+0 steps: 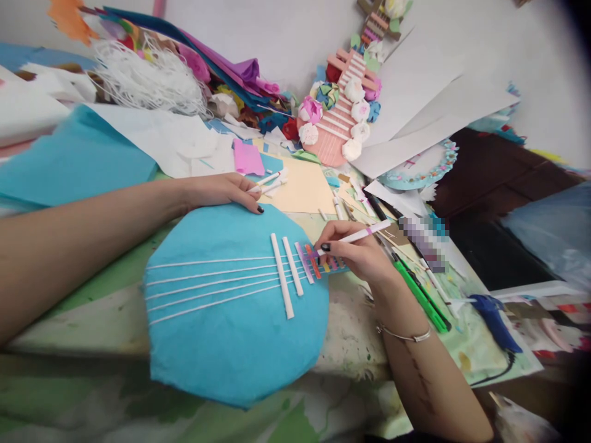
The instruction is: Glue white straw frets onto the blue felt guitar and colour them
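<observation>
A blue paper-covered craft guitar [221, 344] lies tilted before me, with white string lines along it. Two white strips [282, 277] cross these strings, and beside them sit a purple strip [305, 263] and an orange strip [313, 261]. My right hand [353, 246] is closed around a white felt-tip pen [369, 231] with a purple band, its tip down at the coloured strips on the neck. At the guitar's upper edge, my left hand [221, 192] pinches a few slim white felt-tip pens [272, 179].
Right of my right hand lie a green box cutter [422, 298] and a blue glue gun [496, 323]. A pink flower-decorated craft guitar [330, 132] leans at the back. White string [148, 77] is heaped at upper left, near blue paper [78, 157].
</observation>
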The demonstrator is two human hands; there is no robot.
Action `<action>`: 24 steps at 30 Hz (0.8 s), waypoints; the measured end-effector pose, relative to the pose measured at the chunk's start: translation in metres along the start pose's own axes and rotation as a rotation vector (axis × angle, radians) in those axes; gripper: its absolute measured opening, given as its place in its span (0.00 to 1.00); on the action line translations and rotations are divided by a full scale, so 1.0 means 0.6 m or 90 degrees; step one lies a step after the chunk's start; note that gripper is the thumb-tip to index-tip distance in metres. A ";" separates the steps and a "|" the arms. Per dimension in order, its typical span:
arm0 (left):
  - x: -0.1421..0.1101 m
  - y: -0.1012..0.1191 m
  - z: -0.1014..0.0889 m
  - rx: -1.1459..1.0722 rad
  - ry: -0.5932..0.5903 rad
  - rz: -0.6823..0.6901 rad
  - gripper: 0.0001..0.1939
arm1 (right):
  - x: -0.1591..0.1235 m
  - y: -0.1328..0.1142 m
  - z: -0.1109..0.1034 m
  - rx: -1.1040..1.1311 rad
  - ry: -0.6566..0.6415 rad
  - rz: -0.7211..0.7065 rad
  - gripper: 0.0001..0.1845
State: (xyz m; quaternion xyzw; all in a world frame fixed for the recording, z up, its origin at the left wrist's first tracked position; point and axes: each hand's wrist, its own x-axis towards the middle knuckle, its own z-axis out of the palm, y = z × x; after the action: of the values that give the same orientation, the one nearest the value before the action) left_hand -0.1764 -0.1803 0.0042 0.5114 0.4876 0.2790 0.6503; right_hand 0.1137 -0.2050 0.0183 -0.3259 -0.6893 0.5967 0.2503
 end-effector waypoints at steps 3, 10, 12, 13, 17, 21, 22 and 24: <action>0.002 -0.002 -0.004 -0.003 -0.006 0.006 0.18 | -0.002 -0.003 0.001 -0.013 -0.023 -0.003 0.03; 0.004 -0.004 -0.006 -0.023 -0.009 0.008 0.18 | -0.010 -0.011 0.000 -0.049 -0.052 -0.013 0.00; 0.003 -0.003 -0.004 -0.029 0.002 0.003 0.17 | -0.012 -0.014 0.000 -0.072 -0.054 -0.019 0.01; 0.003 -0.002 -0.003 -0.030 0.005 0.000 0.17 | -0.012 -0.015 0.000 -0.083 -0.065 -0.022 0.01; 0.002 0.000 -0.002 -0.028 0.018 -0.006 0.17 | -0.015 -0.020 -0.004 -0.088 -0.092 -0.032 0.01; 0.004 0.000 -0.005 -0.020 0.016 -0.009 0.17 | -0.017 -0.021 -0.008 -0.070 -0.080 -0.031 0.02; 0.005 -0.001 -0.006 -0.020 0.013 -0.007 0.17 | -0.017 -0.021 -0.008 -0.066 -0.083 -0.032 0.02; 0.005 -0.003 -0.006 -0.022 0.009 -0.004 0.18 | -0.016 -0.020 -0.009 -0.060 -0.087 -0.031 0.02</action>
State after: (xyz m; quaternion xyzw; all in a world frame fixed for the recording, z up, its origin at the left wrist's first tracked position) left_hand -0.1788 -0.1765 0.0015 0.4967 0.4891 0.2891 0.6561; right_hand 0.1222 -0.2098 0.0315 -0.2792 -0.7399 0.5781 0.2011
